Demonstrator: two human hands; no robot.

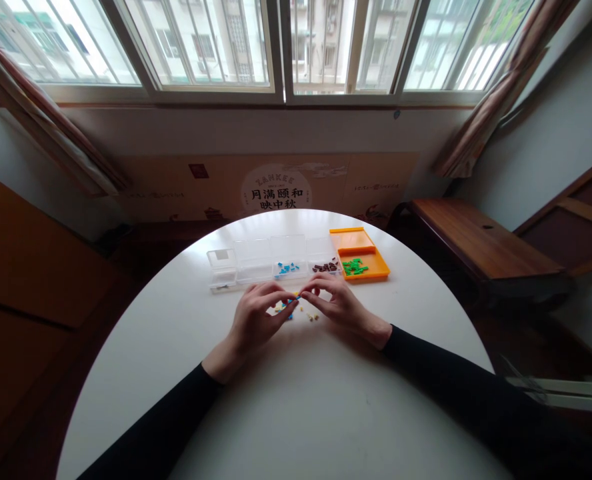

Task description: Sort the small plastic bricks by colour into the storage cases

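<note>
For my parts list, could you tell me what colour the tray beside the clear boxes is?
Orange tray, clearest in the head view.

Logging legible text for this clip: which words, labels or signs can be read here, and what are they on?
"ZANKEE": arched over the round emblem on the tan panel below the window.
"月满颐和": upper line in that emblem.
"映中秋": lower line in that emblem.
Small red mark and faint lines on the panel: too small to read.
Clear boxes, orange tray: no text.
</note>
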